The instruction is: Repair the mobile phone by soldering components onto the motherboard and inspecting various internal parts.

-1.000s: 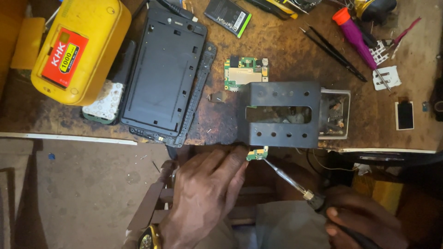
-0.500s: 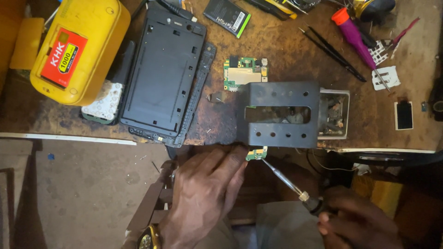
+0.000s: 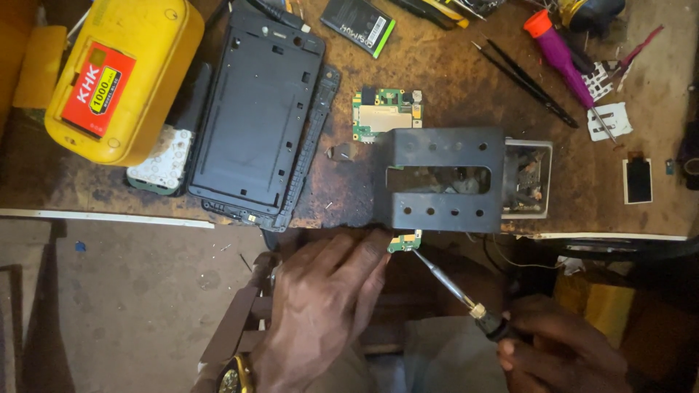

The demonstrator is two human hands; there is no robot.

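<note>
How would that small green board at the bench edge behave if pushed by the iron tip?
The small board looks thin, stiff and very light, so it would probably skid unless the left hand pins it. It lies at the bench edge, so it could drop off.

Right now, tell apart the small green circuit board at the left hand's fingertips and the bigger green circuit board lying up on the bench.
The small board is a short strip pinched by the left hand at the bench edge, with the soldering iron tip of the right hand at it. The bigger board is several times larger, carries a pale metal shield and lies flat, untouched. Both are green, bare phone boards.
</note>
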